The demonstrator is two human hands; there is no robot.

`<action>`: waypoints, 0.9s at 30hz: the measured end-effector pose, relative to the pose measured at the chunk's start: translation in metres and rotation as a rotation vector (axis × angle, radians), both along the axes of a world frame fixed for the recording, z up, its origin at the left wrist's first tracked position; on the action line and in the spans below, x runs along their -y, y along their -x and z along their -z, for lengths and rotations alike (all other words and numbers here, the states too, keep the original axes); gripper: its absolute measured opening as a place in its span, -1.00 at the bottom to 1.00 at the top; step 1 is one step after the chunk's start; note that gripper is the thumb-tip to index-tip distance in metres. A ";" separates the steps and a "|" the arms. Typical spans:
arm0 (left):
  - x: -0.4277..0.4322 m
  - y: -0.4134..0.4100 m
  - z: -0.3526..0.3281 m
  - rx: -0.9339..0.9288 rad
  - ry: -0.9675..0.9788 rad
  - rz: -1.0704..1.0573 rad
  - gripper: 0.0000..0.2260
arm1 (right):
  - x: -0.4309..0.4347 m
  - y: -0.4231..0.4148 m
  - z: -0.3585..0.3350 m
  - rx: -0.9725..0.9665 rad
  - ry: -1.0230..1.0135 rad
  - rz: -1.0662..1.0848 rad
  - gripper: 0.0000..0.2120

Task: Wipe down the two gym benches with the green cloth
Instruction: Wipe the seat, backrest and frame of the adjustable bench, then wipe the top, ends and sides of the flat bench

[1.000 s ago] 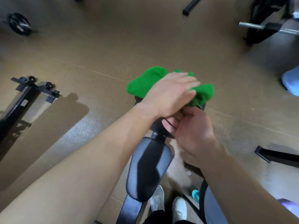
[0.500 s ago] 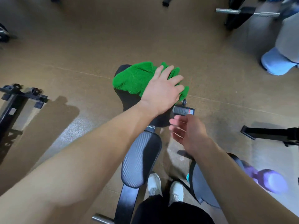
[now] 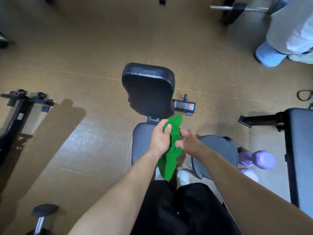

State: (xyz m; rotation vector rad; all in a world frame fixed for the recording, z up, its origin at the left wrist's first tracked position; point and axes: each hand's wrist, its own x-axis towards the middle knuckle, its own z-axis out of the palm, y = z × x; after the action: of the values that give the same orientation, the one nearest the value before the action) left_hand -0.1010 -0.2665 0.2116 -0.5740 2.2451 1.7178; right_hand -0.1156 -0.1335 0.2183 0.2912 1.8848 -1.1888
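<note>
My left hand (image 3: 160,136) grips the green cloth (image 3: 171,150), which hangs down bunched above the near seat pad (image 3: 141,145) of the black gym bench. The bench's wider back pad (image 3: 149,87) lies bare beyond it. My right hand (image 3: 189,141) reaches in from the right, fingers touching the cloth's edge. A second black bench (image 3: 301,150) runs along the right edge of the head view.
A round grey stool (image 3: 218,153) stands right of my legs, with purple dumbbells (image 3: 259,158) beside it. A black frame (image 3: 22,106) lies at the left, a dumbbell (image 3: 42,216) at bottom left. Another person's blue-covered shoe (image 3: 269,55) stands at top right near a barbell rack (image 3: 235,11).
My left hand has lifted the cloth off the back pad and pulled it toward me, bunched. My right hand has come up beside the cloth. The view has tilted, showing the whole back pad.
</note>
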 end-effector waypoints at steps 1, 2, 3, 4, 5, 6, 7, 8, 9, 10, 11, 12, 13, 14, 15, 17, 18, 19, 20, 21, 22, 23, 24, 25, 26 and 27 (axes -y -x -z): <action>-0.001 -0.003 -0.010 0.037 -0.097 -0.043 -0.83 | 0.001 -0.005 -0.009 0.015 0.011 -0.041 -0.60; -0.001 -0.005 -0.020 0.075 -0.178 -0.083 -0.84 | 0.001 -0.010 -0.019 0.028 0.017 -0.062 -0.69; 0.000 -0.006 -0.030 0.109 -0.257 -0.122 -0.85 | 0.000 -0.013 -0.027 0.047 0.023 -0.059 -0.78; 0.002 -0.007 -0.040 0.142 -0.329 -0.159 -0.85 | -0.002 -0.017 -0.035 0.074 0.019 -0.046 -0.83; 0.005 -0.008 -0.050 0.171 -0.394 -0.191 -0.84 | -0.004 -0.019 -0.043 0.085 0.006 -0.042 -0.86; 0.009 -0.008 -0.059 0.197 -0.446 -0.218 -0.82 | -0.006 -0.020 -0.049 0.078 -0.018 -0.034 -0.86; 0.014 -0.009 -0.066 0.224 -0.490 -0.243 -0.79 | -0.007 -0.020 -0.054 0.056 -0.039 -0.026 -0.85; 0.020 -0.009 -0.073 0.249 -0.524 -0.263 -0.75 | -0.008 -0.019 -0.059 0.034 -0.050 -0.016 -0.83; 0.025 -0.009 -0.079 0.274 -0.542 -0.269 -0.69 | -0.009 -0.018 -0.064 0.016 -0.053 0.000 -0.80; 0.030 -0.009 -0.084 0.294 -0.549 -0.264 -0.62 | -0.011 -0.017 -0.070 0.004 -0.061 0.022 -0.77; 0.033 -0.009 -0.089 0.308 -0.553 -0.251 -0.56 | -0.012 -0.015 -0.075 -0.011 -0.072 0.043 -0.77; 0.035 -0.011 -0.093 0.323 -0.558 -0.233 -0.52 | -0.014 -0.014 -0.081 -0.027 -0.081 0.056 -0.82; 0.036 -0.013 -0.096 0.335 -0.569 -0.206 -0.52 | -0.016 -0.014 -0.088 -0.054 -0.072 0.063 -0.87; 0.035 -0.015 -0.099 0.342 -0.575 -0.171 -0.54 | -0.019 -0.014 -0.095 -0.089 -0.060 0.072 -0.90; 0.033 -0.017 -0.102 0.340 -0.573 -0.134 -0.57 | -0.022 -0.015 -0.103 -0.129 -0.047 0.094 -0.88; 0.027 -0.023 -0.110 0.317 -0.536 -0.077 -0.65 | -0.032 -0.020 -0.116 -0.166 -0.008 0.180 -0.75; 0.023 -0.027 -0.113 0.301 -0.514 -0.067 -0.65 | -0.038 -0.024 -0.120 -0.168 -0.002 0.219 -0.70; 0.018 -0.031 -0.117 0.286 -0.497 -0.069 -0.64 | -0.045 -0.027 -0.122 -0.175 -0.020 0.234 -0.65; 0.013 -0.036 -0.121 0.275 -0.478 -0.075 -0.62 | -0.054 -0.033 -0.123 -0.180 -0.053 0.218 -0.60; 0.007 -0.041 -0.123 0.261 -0.451 -0.081 -0.61 | -0.063 -0.038 -0.123 -0.170 -0.074 0.173 -0.58; 0.002 -0.047 -0.125 0.247 -0.422 -0.090 -0.60 | -0.073 -0.045 -0.123 -0.150 -0.084 0.122 -0.61; -0.004 -0.054 -0.128 0.236 -0.402 -0.092 -0.58 | -0.083 -0.052 -0.123 -0.133 -0.094 0.090 -0.68; -0.012 -0.061 -0.130 0.220 -0.397 -0.085 -0.58 | -0.094 -0.060 -0.123 -0.134 -0.116 0.080 -0.72; -0.020 -0.068 -0.133 0.203 -0.387 -0.066 -0.61 | -0.105 -0.068 -0.123 -0.150 -0.142 0.079 -0.73; -0.030 -0.075 -0.135 0.190 -0.366 -0.042 -0.67 | -0.117 -0.077 -0.123 -0.167 -0.159 0.077 -0.72; -0.041 -0.083 -0.137 0.185 -0.336 -0.016 -0.71 | -0.127 -0.087 -0.125 -0.180 -0.166 0.082 -0.73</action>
State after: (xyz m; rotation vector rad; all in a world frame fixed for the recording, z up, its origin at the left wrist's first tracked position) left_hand -0.0181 -0.2250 0.3487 -0.6420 1.7817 1.9069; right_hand -0.0289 -0.0063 0.3437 0.3661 2.1517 -1.1461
